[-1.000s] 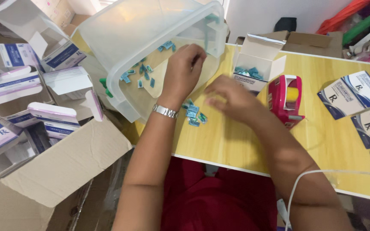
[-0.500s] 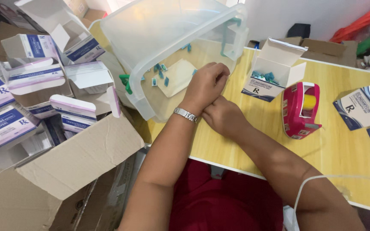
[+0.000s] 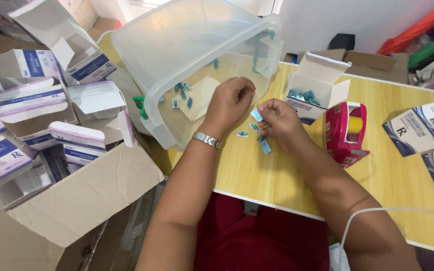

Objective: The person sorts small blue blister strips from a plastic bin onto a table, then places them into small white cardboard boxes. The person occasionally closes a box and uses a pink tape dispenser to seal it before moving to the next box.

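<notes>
now | right hand point(image 3: 282, 123) fingers pinching small blue packet point(image 3: 256, 115) | left hand point(image 3: 233, 99) fingers curled, just beside it

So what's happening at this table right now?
A person seated at a yellow wooden table is handling small blue packets. The right hand pinches a few while the left hand, with a wristwatch, is closed close beside it. A clear plastic bin lies tipped with more packets inside. An open white carton and a red tape dispenser stand nearby.
</notes>
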The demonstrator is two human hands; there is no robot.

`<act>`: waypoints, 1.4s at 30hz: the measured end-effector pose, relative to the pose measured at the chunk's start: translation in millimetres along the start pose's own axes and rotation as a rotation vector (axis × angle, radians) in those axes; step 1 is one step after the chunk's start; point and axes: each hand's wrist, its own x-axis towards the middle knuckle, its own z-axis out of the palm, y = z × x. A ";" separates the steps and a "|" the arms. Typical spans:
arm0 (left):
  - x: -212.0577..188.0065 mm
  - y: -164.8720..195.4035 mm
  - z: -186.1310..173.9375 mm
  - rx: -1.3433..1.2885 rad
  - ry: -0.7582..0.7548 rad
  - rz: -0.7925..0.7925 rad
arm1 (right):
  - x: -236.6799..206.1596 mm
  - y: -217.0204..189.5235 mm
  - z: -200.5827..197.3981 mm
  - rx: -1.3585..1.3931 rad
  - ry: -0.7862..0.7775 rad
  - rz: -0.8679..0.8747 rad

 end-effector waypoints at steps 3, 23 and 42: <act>-1.4 0.6 0.1 -0.015 -0.002 -0.019 | -2.6 -3.9 -7.0 0.359 -0.097 0.183; 1.0 -6.6 -7.3 -0.361 -0.152 -0.212 | -3.5 -17.0 -6.9 0.505 -0.254 0.159; 1.1 -7.7 -8.8 -0.419 -0.253 -0.211 | -2.4 -19.7 -5.8 0.554 -0.121 0.202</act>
